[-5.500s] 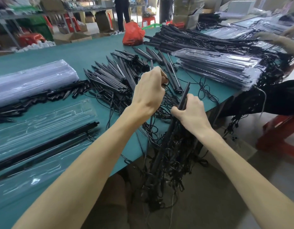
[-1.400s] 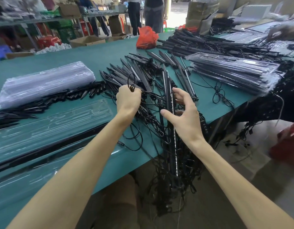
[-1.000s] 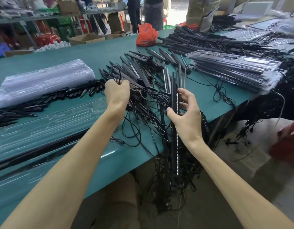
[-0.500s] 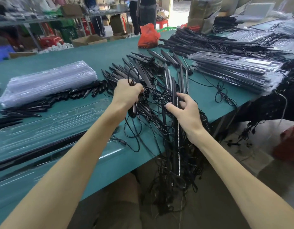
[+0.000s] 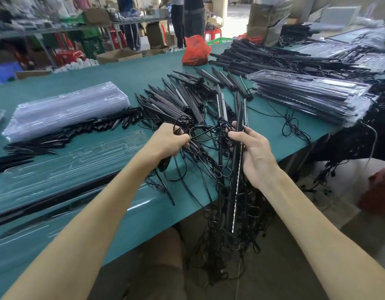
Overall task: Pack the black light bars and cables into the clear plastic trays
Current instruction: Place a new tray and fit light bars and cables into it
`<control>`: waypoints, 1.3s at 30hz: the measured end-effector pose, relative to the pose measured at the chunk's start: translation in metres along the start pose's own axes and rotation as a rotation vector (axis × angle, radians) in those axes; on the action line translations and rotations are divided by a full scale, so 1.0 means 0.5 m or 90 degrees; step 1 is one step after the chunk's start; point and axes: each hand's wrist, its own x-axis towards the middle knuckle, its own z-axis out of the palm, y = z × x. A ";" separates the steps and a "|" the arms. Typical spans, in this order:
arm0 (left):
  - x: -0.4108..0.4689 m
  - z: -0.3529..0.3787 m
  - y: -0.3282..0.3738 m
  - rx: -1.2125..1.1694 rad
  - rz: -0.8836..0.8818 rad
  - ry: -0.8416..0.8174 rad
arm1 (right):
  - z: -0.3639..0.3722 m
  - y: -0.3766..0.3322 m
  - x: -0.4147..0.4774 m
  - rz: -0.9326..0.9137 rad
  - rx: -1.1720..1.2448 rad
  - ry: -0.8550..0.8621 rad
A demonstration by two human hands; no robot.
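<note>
While left hand [image 5: 165, 141] grips cables [image 5: 205, 146] and right hand [image 5: 255, 153] clasps light bar [image 5: 234, 187], we best slide bar out lengthwise, avoiding snags.

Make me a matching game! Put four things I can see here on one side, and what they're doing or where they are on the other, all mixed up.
Things:
1. left hand
2. right hand
3. red bag
4. packed trays

Places or states:
A. far across the table
B. holds a light bar
C. stacked on the right
D. grips cables

Pairs: 1-D, 2-B, 3-A, 4-C
</note>
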 end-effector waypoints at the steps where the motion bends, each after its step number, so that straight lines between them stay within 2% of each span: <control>1: -0.003 -0.004 0.001 0.005 0.008 -0.015 | 0.001 0.000 0.000 -0.001 0.002 0.003; 7: -0.017 -0.034 -0.001 0.031 0.008 -0.093 | 0.000 -0.001 -0.008 0.026 0.069 0.003; 13: -0.019 -0.038 -0.018 0.000 -0.022 -0.089 | -0.003 -0.004 -0.008 0.048 0.130 -0.022; 19: -0.032 -0.023 -0.005 0.060 0.100 -0.210 | -0.001 -0.007 -0.007 0.028 0.125 -0.067; 21: -0.035 -0.016 0.003 0.046 0.138 -0.178 | 0.001 -0.008 -0.008 0.019 0.055 -0.085; 24: -0.036 -0.016 0.011 0.018 0.168 -0.143 | 0.007 -0.006 -0.008 -0.003 -0.035 -0.055; 27: -0.036 -0.015 0.011 0.030 0.149 -0.163 | 0.012 -0.006 -0.006 -0.021 -0.065 -0.027; 31: -0.032 -0.010 0.004 0.096 0.144 -0.100 | 0.016 -0.002 -0.001 -0.032 -0.078 -0.008; 39: -0.025 0.056 0.045 0.035 0.217 0.207 | 0.013 0.005 0.003 -0.032 -0.104 0.010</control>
